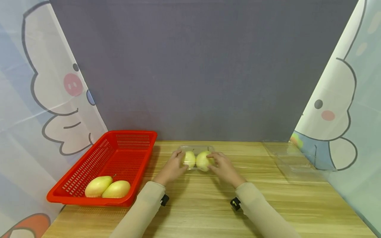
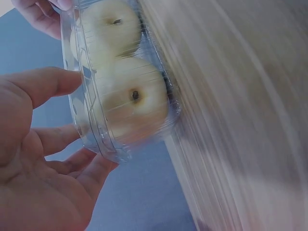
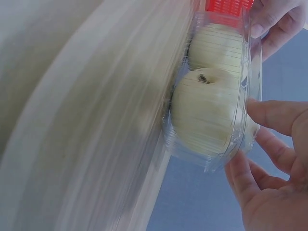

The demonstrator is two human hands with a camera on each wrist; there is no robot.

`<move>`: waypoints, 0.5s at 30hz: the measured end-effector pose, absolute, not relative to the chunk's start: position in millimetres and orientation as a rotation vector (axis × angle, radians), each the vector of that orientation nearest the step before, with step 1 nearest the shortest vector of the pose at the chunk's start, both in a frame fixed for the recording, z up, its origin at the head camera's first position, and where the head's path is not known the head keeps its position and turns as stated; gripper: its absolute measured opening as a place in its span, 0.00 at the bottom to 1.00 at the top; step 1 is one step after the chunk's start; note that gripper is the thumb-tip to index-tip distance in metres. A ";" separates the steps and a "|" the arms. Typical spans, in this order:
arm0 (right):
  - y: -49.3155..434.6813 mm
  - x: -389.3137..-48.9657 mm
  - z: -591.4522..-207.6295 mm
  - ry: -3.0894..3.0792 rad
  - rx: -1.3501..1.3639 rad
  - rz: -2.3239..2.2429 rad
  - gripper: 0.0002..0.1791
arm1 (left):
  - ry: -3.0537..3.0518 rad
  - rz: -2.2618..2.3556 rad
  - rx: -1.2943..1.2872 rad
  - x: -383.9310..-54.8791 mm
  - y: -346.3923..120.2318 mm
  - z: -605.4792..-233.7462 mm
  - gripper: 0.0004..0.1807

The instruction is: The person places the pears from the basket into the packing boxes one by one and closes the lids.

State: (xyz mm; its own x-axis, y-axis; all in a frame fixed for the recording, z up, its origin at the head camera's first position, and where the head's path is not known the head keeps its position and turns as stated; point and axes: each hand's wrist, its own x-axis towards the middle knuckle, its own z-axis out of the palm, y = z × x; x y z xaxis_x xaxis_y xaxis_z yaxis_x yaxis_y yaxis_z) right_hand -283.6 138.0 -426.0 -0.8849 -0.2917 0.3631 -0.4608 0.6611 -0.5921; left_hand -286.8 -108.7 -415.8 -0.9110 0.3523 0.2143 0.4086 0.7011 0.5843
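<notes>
Two yellow-green pears, the left pear (image 1: 189,159) and the right pear (image 1: 203,161), sit side by side in a clear plastic box (image 2: 108,139) on the table. My left hand (image 1: 174,167) holds the box's left end, thumb at the rim and fingers round the corner. At the opposite end my right hand (image 1: 224,168) grips the box with its thumb (image 3: 264,113) at the rim and other fingers round the corner. In the head view the right fingertips overlap the right pear.
To the left stands a red plastic basket (image 1: 151,148) with two more pears (image 1: 116,189) at its near end. Several clear plastic containers (image 1: 297,162) lie at the table's right side. A grey panel (image 1: 190,72) rises behind the wooden table (image 1: 196,208).
</notes>
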 end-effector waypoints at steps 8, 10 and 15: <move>129.2 -287.2 -426.7 -2.621 0.628 1.079 0.20 | -2.827 -0.957 -0.580 -288.4 -112.4 -415.0 0.34; 127.3 -287.9 -426.4 -2.628 0.627 1.084 0.20 | -2.828 -0.957 -0.564 -288.3 -113.1 -415.0 0.34; 123.1 -291.7 -428.5 -2.630 0.625 1.075 0.20 | -2.823 -0.941 -0.540 -289.7 -115.1 -417.2 0.33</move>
